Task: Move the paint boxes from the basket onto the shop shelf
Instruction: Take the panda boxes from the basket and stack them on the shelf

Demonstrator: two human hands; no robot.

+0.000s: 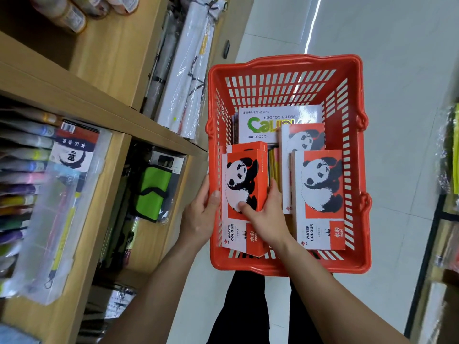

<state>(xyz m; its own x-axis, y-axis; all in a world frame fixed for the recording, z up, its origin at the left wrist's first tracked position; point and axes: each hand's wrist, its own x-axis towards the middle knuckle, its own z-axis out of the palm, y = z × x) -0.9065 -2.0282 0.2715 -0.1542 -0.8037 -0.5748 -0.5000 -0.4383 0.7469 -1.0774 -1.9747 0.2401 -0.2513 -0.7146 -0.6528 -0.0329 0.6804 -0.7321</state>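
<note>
A red plastic basket (pixel 285 68) stands on the floor and holds several paint boxes. On its left side lies a red and white panda water colour box (pixel 244 175); my left hand (pixel 201 217) grips its left edge through the basket side area and my right hand (pixel 265 214) grips its right edge, thumb on the panda. A second panda box (pixel 320 194) lies at the right, a third (pixel 304 137) behind it. A white box with green lettering (pixel 278 120) lies at the far end.
A wooden shop shelf (pixel 111 112) runs along the left, holding packed brush sets (pixel 59 194), a green pouch (pixel 152 192) and rolled paper in plastic (pixel 188 70). Another rack edge (pixel 444 219) stands at the right. Pale floor tiles lie between.
</note>
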